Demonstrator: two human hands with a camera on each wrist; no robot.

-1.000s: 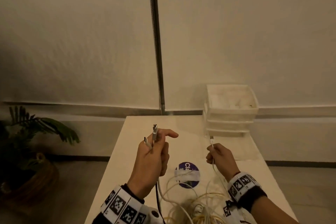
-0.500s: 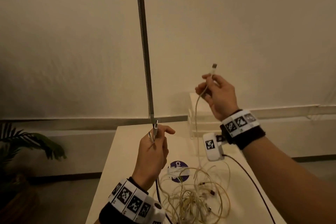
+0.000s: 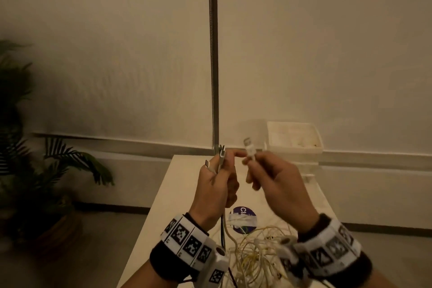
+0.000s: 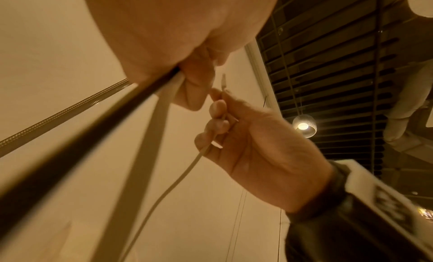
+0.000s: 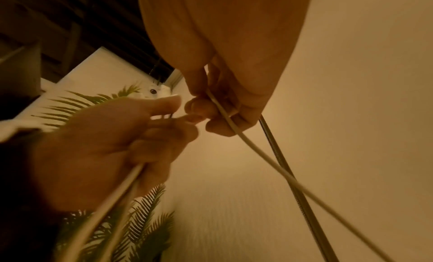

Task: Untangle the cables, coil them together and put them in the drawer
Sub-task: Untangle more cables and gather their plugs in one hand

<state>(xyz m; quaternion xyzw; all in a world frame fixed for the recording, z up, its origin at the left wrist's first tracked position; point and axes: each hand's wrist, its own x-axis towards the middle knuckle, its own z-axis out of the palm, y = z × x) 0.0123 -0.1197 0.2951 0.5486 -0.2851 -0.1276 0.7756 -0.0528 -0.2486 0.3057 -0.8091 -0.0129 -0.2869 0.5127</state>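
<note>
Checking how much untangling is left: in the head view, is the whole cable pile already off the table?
No, a tangle of pale cables lies on the table below both raised hands.

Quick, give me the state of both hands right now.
Left hand: closed, gripping cable ends that stick up above the fingers.
Right hand: closed, pinching a white cable connector just beside the left.

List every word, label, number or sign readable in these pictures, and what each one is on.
"Ci": white letters on the purple round sticker on the table; the rest is covered by white tape.
Wristbands: black-and-white square code patterns with tiny marks below, too small to read.
Drawer unit: no legible text.
</note>
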